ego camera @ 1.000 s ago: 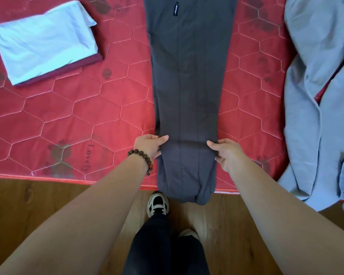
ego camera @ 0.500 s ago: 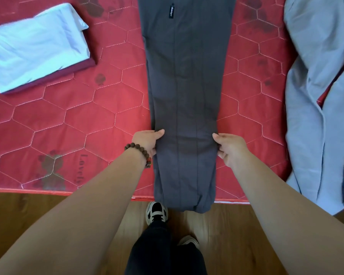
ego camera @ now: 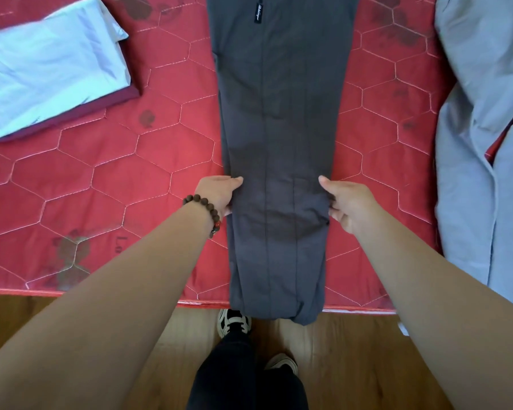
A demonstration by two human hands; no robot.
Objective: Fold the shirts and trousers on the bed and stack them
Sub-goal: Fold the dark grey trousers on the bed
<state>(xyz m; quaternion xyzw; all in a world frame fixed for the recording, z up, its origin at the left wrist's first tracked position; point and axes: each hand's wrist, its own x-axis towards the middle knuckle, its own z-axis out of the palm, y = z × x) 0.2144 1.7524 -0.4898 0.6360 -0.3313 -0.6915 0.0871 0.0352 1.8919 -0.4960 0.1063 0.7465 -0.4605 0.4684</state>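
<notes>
One pair of dark grey trousers (ego camera: 279, 143), lengthwise on the bed (ego camera: 101, 187), hems overhanging the near edge. My two hands, left hand (ego camera: 218, 193) and right hand (ego camera: 348, 204), each grip a side edge, pinching. Beyond: one folded stack (ego camera: 51, 69) far left, two garments; one grey garment (ego camera: 480, 113) unfolded, right.

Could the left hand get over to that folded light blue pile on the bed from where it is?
Probably yes. Nothing lies on the red mattress between the left hand and the folded light blue pile. But that hand is pinching the edge of the grey trousers, so it must let go first.
</notes>
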